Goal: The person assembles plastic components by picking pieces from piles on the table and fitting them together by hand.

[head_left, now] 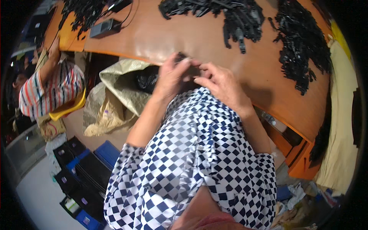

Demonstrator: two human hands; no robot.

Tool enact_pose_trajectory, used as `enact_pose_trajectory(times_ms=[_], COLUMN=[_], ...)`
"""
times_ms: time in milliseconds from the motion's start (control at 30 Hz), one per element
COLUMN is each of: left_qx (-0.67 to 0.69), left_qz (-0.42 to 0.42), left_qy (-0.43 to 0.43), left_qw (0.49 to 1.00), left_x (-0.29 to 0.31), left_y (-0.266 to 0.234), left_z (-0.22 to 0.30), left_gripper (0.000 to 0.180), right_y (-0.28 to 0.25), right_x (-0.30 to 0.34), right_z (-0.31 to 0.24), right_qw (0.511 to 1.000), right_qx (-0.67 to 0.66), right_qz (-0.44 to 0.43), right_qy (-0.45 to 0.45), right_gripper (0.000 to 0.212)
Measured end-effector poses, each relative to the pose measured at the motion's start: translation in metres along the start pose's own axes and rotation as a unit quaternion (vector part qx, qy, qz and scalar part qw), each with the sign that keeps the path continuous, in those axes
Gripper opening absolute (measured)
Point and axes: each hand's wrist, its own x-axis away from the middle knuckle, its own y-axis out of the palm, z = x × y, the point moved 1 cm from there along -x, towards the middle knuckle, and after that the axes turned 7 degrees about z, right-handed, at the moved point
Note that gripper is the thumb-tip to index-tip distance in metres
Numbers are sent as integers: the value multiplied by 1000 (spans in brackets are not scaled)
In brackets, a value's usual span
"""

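Note:
Both hands are raised together at the table's near edge, in front of my checkered shirt. My left hand is closed, with a small black piece showing at its fingers; its exact kind is too blurred to tell. Close beside it, my right hand is bent in a pinch, its fingertips almost meeting the left ones. Whatever sits between the right fingertips is hidden or too small to make out. Further back on the orange-brown table lie heaps of black plastic parts, one heap straight ahead and another to the right.
An open woven sack with black contents stands left of my arm. A dark box-shaped device with a cable sits at the table's far left. Another person in a striped shirt is at the left. Black and blue crates stand on the floor.

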Motion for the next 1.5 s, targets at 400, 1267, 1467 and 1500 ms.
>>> enact_pose_trajectory(times_ms=[400, 1267, 1467, 1500], left_qx=[-625, -576, 79, 84], left_qz=[97, -140, -213, -206], left_qy=[346, 335, -42, -48], left_qw=[693, 732, 973, 974], left_x=[30, -65, -61, -58], left_y=[-60, 59, 38, 37], left_z=[57, 52, 29, 28], left_gripper=[29, 10, 30, 31], right_y=[-109, -157, -142, -141], right_x=[-1, -42, -48, -47], right_z=[70, 81, 81, 83], right_qw=[902, 859, 871, 871], right_qx=[227, 429, 422, 422], right_qz=[360, 281, 254, 251], right_qy=[-79, 13, -1, -9], right_gripper=[7, 23, 20, 20])
